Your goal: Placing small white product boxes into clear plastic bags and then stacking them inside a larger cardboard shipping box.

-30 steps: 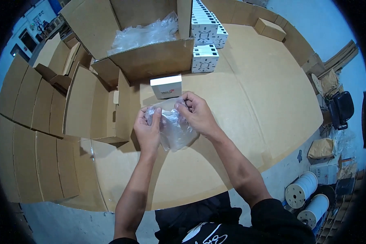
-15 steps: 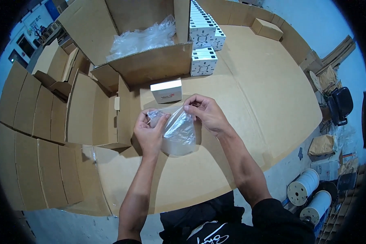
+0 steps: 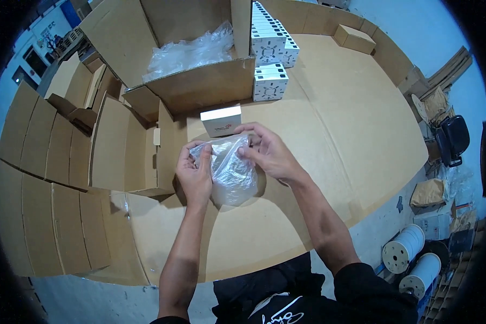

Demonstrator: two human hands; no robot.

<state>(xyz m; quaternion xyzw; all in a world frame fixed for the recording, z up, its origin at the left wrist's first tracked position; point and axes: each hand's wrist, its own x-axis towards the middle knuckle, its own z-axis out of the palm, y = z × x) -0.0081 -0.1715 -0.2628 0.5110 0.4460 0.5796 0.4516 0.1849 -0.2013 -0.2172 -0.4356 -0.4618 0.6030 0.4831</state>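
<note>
Between my hands hangs a clear plastic bag (image 3: 233, 175), crinkled and shiny, above the cardboard-covered table (image 3: 308, 162). My left hand (image 3: 194, 168) pinches its upper left edge, thumb in front. At the upper right edge, my right hand (image 3: 267, 152) grips the film between thumb and fingers. Just beyond the bag, a small white box (image 3: 221, 120) stands on the table, its lower right part close behind my right fingers. Farther back, a large open carton (image 3: 200, 86) holds a heap of clear plastic bags (image 3: 191, 53).
White printed boxes (image 3: 270, 83) stand in rows right of the large carton. An open brown carton (image 3: 119, 151) sits left of my hands, with more cartons (image 3: 48, 216) along the left side. A small brown box (image 3: 355, 39) lies far right. White spools (image 3: 404, 241) stand beyond the table's right edge.
Both hands have shifted slightly left with the bag. My right fingers have moved closer to the left hand, and the bag now looks puffier and more crumpled.
</note>
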